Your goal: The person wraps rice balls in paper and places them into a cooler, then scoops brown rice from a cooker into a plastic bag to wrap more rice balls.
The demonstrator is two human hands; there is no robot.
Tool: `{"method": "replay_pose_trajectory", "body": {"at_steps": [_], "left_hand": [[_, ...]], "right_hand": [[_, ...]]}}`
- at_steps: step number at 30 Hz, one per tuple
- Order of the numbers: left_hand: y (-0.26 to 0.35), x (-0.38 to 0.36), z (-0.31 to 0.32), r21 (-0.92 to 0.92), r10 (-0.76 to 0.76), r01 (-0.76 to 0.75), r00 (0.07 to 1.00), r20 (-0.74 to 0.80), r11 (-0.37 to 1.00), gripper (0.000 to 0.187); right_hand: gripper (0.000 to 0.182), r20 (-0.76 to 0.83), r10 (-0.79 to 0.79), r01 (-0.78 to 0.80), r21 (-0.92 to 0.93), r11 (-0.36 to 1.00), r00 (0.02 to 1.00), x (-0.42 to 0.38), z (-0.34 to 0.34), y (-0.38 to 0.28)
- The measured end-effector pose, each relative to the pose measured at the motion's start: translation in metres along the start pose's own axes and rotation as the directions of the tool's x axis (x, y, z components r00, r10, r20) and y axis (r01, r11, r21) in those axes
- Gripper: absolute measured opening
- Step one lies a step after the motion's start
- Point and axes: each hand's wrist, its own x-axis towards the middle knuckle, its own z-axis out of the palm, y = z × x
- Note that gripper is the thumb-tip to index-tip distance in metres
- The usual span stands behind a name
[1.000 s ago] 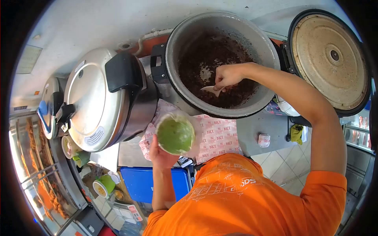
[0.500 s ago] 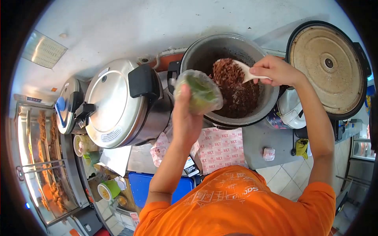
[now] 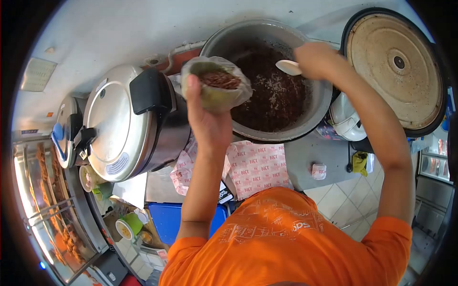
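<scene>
My left hand (image 3: pixel 209 127) is wrapped around a clear plastic bag (image 3: pixel 228 99) with something green inside it. Reddish-brown rice (image 3: pixel 220 79) shows at the bag's open mouth. The bag is held over the left edge of a big metal pot (image 3: pixel 323 107). Dark red rice (image 3: pixel 272 97) with whitish patches covers the pot's bottom. Above the pot's right side, my right hand (image 3: pixel 320 61), blurred by motion, is closed on a white rice paddle (image 3: pixel 288 67). The visible part of the paddle carries no rice.
Large lidded cookers (image 3: pixel 117 119) stand to the left. The pot's raised lid (image 3: pixel 398 90) is on the right. Pink printed wrapping paper (image 3: pixel 260 167) lies in front of the pot, near a phone (image 3: pixel 225 191) and a small wrapped packet (image 3: pixel 318 171). A blue tray (image 3: pixel 164 219) sits lower left.
The heap of rice on the paddle is gone, and rice now shows in the bag. The paddle has moved up, and the bag has shifted left and up in view.
</scene>
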Motion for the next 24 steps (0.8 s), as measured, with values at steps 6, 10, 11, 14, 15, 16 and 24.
{"method": "replay_pose_trajectory", "body": {"at_steps": [6,10,11,14,15,16,24], "left_hand": [[0.033,-0.033,-0.048,0.076,0.165,-0.166,0.986,0.020,0.983,0.063],[0.052,-0.054,-0.089,-0.043,0.212,-0.212,0.977,-0.004,0.976,0.065],[0.053,-0.054,-0.094,-0.117,0.236,-0.233,0.972,0.012,0.965,0.065],[0.049,-0.054,-0.100,-0.135,0.218,-0.222,0.975,-0.047,0.966,0.062],[0.046,-0.053,-0.101,-0.094,0.224,-0.235,0.968,-0.114,0.967,0.061],[0.044,-0.053,-0.102,-0.098,0.223,-0.234,0.968,-0.112,0.967,0.061],[0.038,-0.053,-0.089,-0.021,0.181,-0.182,0.982,-0.062,0.983,0.056]], "right_hand": [[0.023,0.251,-0.144,0.177,-0.111,0.978,0.957,0.074,0.094,-0.053],[0.028,0.523,-0.254,0.295,0.006,0.956,0.813,0.062,0.086,-0.092],[0.028,0.531,-0.250,0.292,0.004,0.956,0.810,0.060,0.079,-0.096],[0.033,0.405,-0.420,0.280,0.362,0.889,0.812,0.052,0.067,-0.103],[0.033,0.407,-0.414,0.276,0.357,0.893,0.814,0.056,0.069,-0.104],[0.033,0.312,-0.455,0.293,0.448,0.845,0.834,0.062,0.074,-0.108],[0.039,0.091,-0.542,0.323,0.717,0.618,0.835,0.095,0.099,-0.094]]}}
